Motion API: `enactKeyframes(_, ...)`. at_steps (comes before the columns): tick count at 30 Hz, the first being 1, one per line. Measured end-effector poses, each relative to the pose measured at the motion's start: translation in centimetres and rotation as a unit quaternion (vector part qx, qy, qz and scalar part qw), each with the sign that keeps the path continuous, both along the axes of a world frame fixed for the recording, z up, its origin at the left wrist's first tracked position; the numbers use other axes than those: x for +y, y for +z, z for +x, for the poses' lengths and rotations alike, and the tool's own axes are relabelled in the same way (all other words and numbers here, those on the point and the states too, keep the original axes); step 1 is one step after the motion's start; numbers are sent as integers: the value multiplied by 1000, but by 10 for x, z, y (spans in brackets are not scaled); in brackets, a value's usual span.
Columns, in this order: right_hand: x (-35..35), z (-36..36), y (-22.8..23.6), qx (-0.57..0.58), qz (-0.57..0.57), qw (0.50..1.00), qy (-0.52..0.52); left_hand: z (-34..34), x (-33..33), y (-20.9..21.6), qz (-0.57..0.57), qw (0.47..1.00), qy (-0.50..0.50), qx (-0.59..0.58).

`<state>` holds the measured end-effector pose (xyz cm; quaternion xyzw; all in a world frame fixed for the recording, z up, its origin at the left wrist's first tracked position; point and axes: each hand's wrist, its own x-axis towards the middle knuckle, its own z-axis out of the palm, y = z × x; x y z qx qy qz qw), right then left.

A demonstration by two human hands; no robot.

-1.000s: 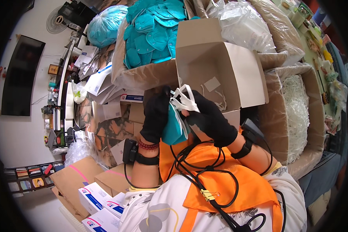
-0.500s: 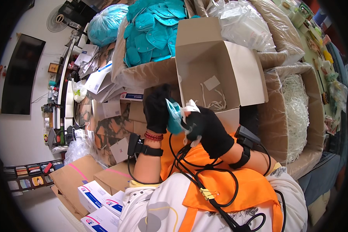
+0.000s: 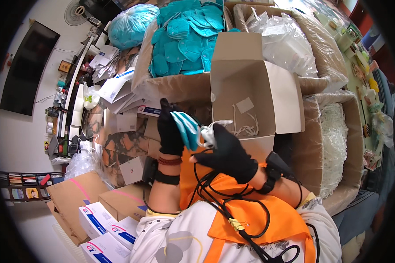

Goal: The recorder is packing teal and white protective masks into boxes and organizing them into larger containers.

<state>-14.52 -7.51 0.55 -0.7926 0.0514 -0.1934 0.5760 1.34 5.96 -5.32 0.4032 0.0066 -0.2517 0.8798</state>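
Note:
Teal face masks [image 3: 187, 129], a small stack with white edges showing, are gripped in my black-gloved left hand [image 3: 170, 133]. Just to the right, my black-gloved right hand [image 3: 231, 158] is closed around a bunch of white straps [image 3: 210, 134]; whether these are joined to the masks I cannot tell. Both hands are above my orange apron [image 3: 259, 215], in front of an open cardboard carton [image 3: 286, 97]. Inside that carton lie a small white square [image 3: 245, 105] and some white straps. A heap of similar teal masks [image 3: 189, 37] fills a plastic-lined box [image 3: 175, 87] beyond my left hand.
A lined box [image 3: 306, 144] of white straps [image 3: 333, 144] stands at the right; clear plastic bags [image 3: 283, 41] fill another behind. White printed boxes [image 3: 105, 249] and brown cartons [image 3: 77, 197] are at lower left. Black cables [image 3: 215, 188] loop over my lap.
The masks have turned to show several fanned white edges. My right hand has come down and a little away from the left, with the straps bunched in it. The whole view has shifted slightly.

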Motion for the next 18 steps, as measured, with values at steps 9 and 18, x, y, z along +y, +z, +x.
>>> enactKeyframes(9, -39, 19, -1, 155, 371, 914, -61, -11, -21, 42, 333, 845, -152, -389)
enactKeyframes(18, -110, -28, 30, 105, 447, 886, -59, 111, -26, 33, 436, 836, -17, -333)
